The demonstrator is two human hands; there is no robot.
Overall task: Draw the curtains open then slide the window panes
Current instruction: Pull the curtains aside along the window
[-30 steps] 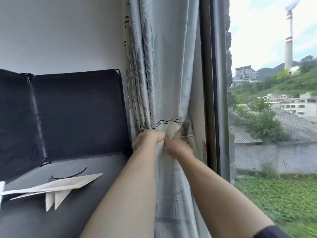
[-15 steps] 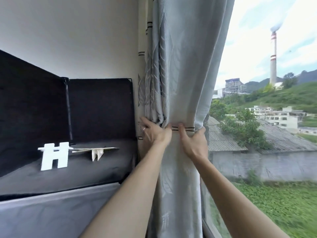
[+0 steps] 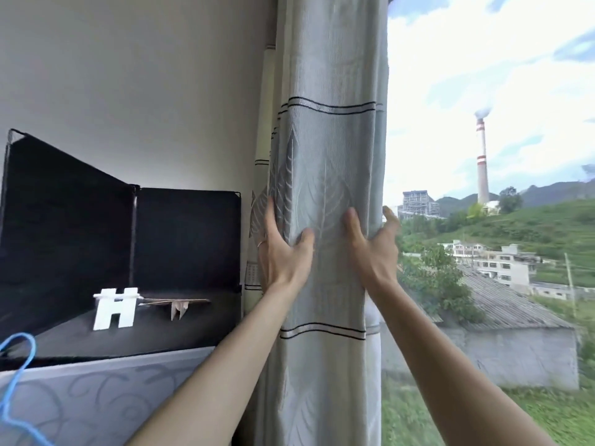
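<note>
A pale grey-blue curtain [image 3: 328,156] with leaf patterns and thin black stripes hangs bunched into a narrow column at the left end of the window. My left hand [image 3: 283,252] presses against its left side, thumb on the front folds and fingers wrapped around the edge. My right hand [image 3: 370,249] clasps its right edge, fingers curled around the fabric. The window pane [image 3: 483,220] to the right is uncovered and shows buildings, a hill and a striped chimney outside.
A black folding panel [image 3: 128,236] stands on a dark surface at the left, against the white wall. On that surface sit a white H-shaped block [image 3: 114,309] and a paper plane [image 3: 178,305]. A blue cord [image 3: 16,375] loops at the lower left.
Both hands have slid higher up the curtain and spread wider around the bunched fabric. The view has shifted right, showing more open window.
</note>
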